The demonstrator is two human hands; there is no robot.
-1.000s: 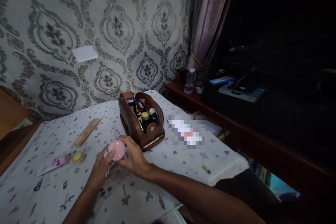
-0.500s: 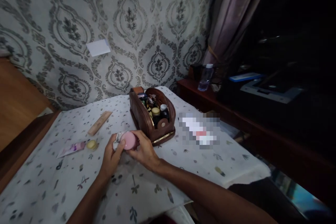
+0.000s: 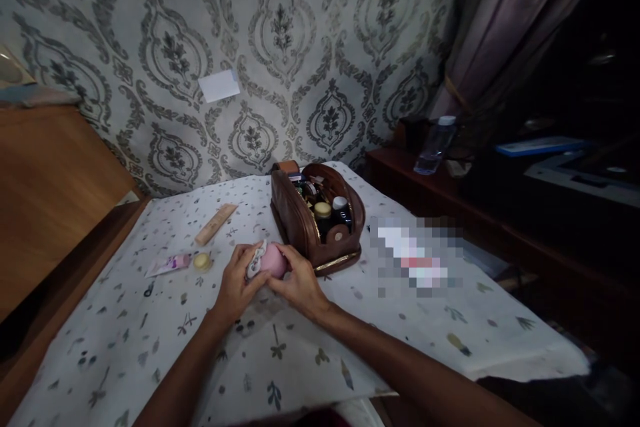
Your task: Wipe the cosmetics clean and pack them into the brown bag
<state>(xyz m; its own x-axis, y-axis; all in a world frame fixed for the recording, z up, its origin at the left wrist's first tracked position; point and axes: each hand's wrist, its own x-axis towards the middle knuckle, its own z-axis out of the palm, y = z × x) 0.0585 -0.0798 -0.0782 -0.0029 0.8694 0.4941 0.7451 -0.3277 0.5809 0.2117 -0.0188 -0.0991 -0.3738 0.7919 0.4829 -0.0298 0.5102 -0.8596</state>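
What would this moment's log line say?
left hand: holding white cloth | right hand: holding pink container | bag: open, bottles inside

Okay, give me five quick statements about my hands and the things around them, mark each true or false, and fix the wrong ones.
1. The left hand and right hand both hold the pink round item. True.
2. In view, the beige tube lies left of the brown bag. True.
3. The brown bag is zipped fully shut. False: it is open, with a white-capped bottle showing inside.
4. The clear bottle stands on the patterned cloth. False: it stands on the dark red ledge.
5. The small yellow item sits beside the purple-and-white tube. True.
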